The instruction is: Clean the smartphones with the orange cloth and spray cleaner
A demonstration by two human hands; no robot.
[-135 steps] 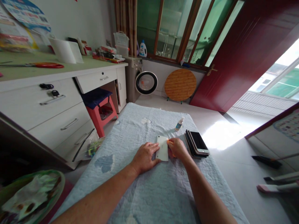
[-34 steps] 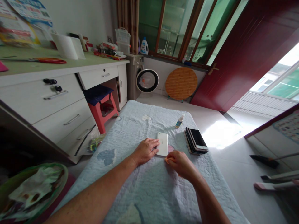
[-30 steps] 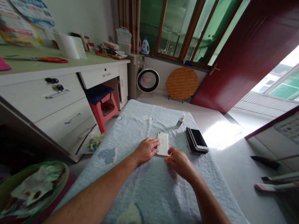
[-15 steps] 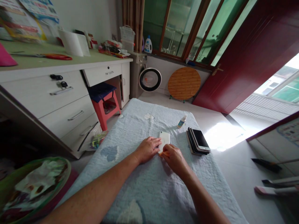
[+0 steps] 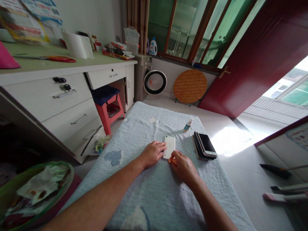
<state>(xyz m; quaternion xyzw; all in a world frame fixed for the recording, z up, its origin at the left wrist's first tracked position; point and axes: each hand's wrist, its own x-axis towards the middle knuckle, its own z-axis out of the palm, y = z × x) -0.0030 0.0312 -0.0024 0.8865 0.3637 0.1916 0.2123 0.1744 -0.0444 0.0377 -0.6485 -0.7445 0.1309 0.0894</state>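
Note:
A white smartphone [image 5: 170,145] lies back side up on the light blue quilted cover [image 5: 141,128], its camera at the top left corner. My left hand [image 5: 153,154] rests flat with fingers stretched out, the fingertips on the phone's left edge. Pinched in my right hand [image 5: 181,163] is a small orange cloth [image 5: 171,160], at the phone's lower right corner. Most of the cloth is hidden by the fingers. Right of the phone, a stack of several phones [image 5: 207,144] lies on the cover. A small spray bottle [image 5: 188,125] stands beyond them.
At the left is a white desk [image 5: 72,73] with scissors [image 5: 60,59] and a paper roll [image 5: 77,45] on top. A red stool [image 5: 110,112] stands under it. A filled waste bin [image 5: 71,179] sits at lower left. Brooms [image 5: 275,170] lie at the right.
My right hand has moved a little right and down with the orange cloth, uncovering the phone's bottom edge. My left hand stays in place.

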